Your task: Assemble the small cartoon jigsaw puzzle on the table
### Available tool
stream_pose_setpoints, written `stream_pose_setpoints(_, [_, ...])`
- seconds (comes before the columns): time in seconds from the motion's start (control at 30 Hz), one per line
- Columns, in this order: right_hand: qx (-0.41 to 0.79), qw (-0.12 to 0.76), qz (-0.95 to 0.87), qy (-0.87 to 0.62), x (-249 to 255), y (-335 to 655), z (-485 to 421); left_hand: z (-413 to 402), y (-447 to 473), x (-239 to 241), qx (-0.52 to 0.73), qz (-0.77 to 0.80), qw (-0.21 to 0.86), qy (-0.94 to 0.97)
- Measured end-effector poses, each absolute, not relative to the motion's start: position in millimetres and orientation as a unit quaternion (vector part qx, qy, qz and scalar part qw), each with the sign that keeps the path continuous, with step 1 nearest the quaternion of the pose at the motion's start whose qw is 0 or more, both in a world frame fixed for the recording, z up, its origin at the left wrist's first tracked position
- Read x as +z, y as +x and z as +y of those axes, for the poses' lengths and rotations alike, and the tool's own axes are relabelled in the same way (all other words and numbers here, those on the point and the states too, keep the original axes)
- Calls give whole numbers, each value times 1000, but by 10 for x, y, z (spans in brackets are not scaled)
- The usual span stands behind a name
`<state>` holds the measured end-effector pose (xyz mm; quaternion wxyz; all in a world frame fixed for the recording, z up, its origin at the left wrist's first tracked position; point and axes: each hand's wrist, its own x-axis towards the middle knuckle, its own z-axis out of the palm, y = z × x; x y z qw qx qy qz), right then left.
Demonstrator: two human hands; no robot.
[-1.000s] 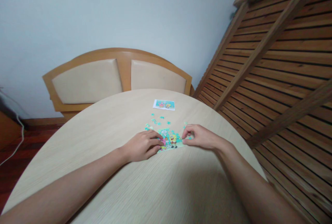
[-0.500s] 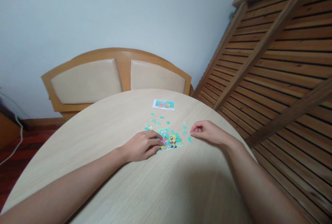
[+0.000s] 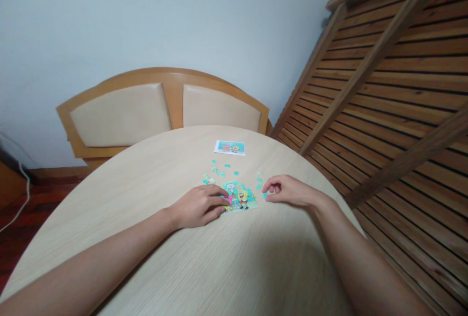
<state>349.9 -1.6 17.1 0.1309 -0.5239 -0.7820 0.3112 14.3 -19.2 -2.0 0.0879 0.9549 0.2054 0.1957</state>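
Note:
A partly joined jigsaw puzzle (image 3: 243, 199) with cartoon figures, one a yellow square one, lies on the round wooden table. My left hand (image 3: 201, 205) rests flat on its left part, fingers stretched out and covering some of the picture. To the right of the puzzle, my right hand (image 3: 287, 190) has thumb and index finger closed around a teal puzzle piece (image 3: 265, 195) at the table surface. More loose pieces (image 3: 259, 180) lie just beyond these fingertips.
Several loose puzzle pieces (image 3: 222, 171) are scattered beyond the puzzle. Farther back lies a reference picture card (image 3: 229, 148). A padded headboard (image 3: 175, 101) stands behind the table (image 3: 146, 267), and a slatted wooden frame (image 3: 395, 91) leans at the right.
My right hand has moved slightly left and down, and its thumb and index finger have come to the teal piece. The left hand has stayed on the puzzle.

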Motion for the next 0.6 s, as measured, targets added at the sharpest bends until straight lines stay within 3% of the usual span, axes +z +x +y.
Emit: stream_pose_setpoints(0.6, [156, 178, -808, -539, 123, 3361, -3, -205, 150, -25, 197, 202, 85, 956])
